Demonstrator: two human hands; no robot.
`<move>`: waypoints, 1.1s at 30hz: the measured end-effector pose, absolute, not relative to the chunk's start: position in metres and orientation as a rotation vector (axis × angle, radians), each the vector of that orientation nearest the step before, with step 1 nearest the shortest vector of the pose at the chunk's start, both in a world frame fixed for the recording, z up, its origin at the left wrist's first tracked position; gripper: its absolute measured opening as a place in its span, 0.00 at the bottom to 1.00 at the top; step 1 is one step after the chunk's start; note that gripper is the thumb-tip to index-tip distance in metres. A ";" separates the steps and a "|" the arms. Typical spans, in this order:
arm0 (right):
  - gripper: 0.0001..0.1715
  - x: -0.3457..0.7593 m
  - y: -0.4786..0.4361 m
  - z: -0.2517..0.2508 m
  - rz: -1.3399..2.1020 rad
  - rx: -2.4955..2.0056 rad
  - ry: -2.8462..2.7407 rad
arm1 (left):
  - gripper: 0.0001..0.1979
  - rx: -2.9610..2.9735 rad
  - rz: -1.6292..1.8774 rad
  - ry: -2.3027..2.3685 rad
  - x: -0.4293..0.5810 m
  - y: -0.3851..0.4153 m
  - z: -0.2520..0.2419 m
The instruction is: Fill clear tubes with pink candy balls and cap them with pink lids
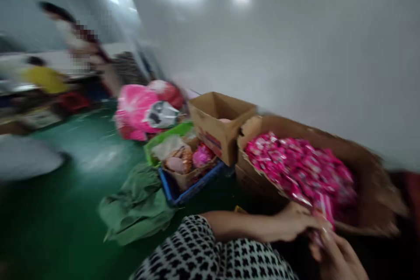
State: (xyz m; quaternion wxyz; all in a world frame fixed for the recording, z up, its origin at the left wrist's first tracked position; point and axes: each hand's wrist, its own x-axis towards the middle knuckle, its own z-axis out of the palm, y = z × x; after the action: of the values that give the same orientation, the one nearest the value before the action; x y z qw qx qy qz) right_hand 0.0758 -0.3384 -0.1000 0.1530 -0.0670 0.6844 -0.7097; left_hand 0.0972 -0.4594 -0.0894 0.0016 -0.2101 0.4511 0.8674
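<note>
At the near edge of a large cardboard box (259,173) my two hands meet. My left hand (297,223) has its fingers closed on a shiny pink packet (323,210). My right hand (336,249) pinches the lower end of the same packet, just right of my left hand. Motion blur softens the fingertips. Inside the box, beyond my hands, lies a heap of glossy pink packets (302,166).
Left of the box stand a smaller carton (210,129), a blue crate (177,199) and a green crate (151,153). Green cloth (138,205) lies on the floor. Pink bags (136,109) rest behind. Two people (46,79) are at the far left.
</note>
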 end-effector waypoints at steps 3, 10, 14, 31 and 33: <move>0.22 0.083 -0.324 -0.099 -2.122 0.070 2.134 | 0.22 -0.569 2.585 1.424 0.083 -0.442 -0.082; 0.21 0.087 -0.272 -0.098 -2.508 0.413 1.876 | 0.21 -0.256 2.330 1.301 0.057 -0.377 -0.088; 0.23 0.094 -0.249 -0.101 -2.609 0.567 1.792 | 0.20 -0.219 2.278 1.173 0.050 -0.353 -0.093; 0.19 0.085 -0.209 -0.119 -2.820 0.717 1.702 | 0.14 -0.092 2.102 1.051 0.035 -0.308 -0.102; 0.18 0.083 -0.213 -0.116 -2.786 0.660 1.720 | 0.14 -0.093 2.142 1.054 0.031 -0.321 -0.096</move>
State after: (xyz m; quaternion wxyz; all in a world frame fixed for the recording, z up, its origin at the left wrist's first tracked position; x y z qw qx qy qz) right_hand 0.0834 -0.2134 -0.1163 -0.0991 0.1965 0.5124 -0.8300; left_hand 0.0314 -0.3206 -0.0958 0.3672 -0.0361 0.4104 0.8339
